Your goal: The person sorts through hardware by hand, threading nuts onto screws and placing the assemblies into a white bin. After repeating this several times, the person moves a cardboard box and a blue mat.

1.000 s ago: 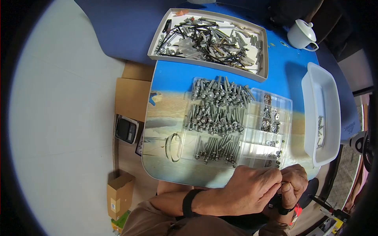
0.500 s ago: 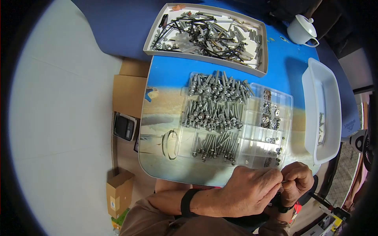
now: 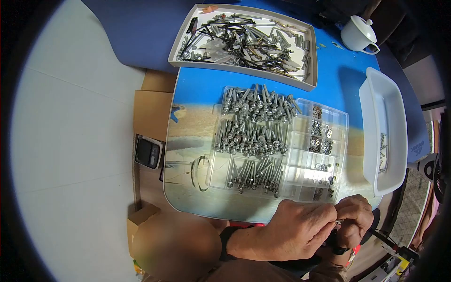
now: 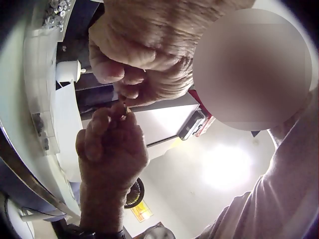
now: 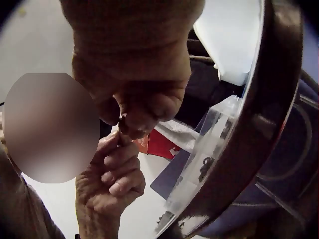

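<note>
Close together at the table's near right edge, both hands meet fingertip to fingertip. My left hand (image 3: 300, 230) pinches one end of a small slim metal piece (image 3: 339, 220). The curled fingers of my right hand (image 3: 354, 216) grip it from the other side, hiding most of it. In the right wrist view only a short dark bit shows between the fingertips; I cannot tell its exact kind. Just beyond the hands lies a clear divided case (image 3: 300, 136) holding nuts and washers. Left of it, a clear compartment tray (image 3: 221, 176) is heaped with silver bolts.
A shallow cardboard box (image 3: 244, 75) of mixed screws, black ties and small plastic bags sits at the back. Along the right edge stands a long white bin (image 3: 370, 160) with several screws inside. Behind it is a white lidded cup (image 3: 358, 35).
My right hand's fingers loosened and shifted around the small metal piece, then curled in again. The left hand stays nearly still, and the head view has shifted slightly.
</note>
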`<state>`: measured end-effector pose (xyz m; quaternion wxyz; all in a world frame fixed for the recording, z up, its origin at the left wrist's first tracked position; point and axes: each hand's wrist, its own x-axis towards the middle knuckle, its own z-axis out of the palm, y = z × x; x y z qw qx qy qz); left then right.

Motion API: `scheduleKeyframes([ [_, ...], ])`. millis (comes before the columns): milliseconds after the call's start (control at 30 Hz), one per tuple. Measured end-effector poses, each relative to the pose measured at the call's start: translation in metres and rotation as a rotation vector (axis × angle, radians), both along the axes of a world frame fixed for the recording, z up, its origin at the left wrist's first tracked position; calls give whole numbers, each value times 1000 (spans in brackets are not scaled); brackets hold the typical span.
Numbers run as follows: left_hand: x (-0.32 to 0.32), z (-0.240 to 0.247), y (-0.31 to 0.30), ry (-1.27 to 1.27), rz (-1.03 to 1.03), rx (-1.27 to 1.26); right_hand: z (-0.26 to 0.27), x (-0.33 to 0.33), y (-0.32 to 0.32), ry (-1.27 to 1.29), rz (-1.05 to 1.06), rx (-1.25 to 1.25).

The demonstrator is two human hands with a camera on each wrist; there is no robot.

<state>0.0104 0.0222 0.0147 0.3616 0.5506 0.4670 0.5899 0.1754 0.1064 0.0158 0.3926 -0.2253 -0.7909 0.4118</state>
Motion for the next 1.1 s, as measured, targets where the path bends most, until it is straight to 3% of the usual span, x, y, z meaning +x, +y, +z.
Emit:
scheduleKeyframes([
  [267,-2,0,-1,19,-29,-53,-1,4,-2,-111,15,-46],
  [333,-2,1,-1,20,-26,-73,0,-3,-5,-97,-126,-63],
  [433,-3,2,0,34,-10,-59,-6,2,-8,-49,-168,9],
  [667,-3,2,0,25,-7,-65,-8,3,-3,-80,-68,29],
  [767,-6,4,1,48,13,-77,-5,-4,-6,55,-99,-69],
  [833,-6,4,1,66,19,-72,-2,0,-8,-90,-125,47],
  [1100,-5,2,1,64,24,-67,0,-3,-3,-98,-56,-19],
])
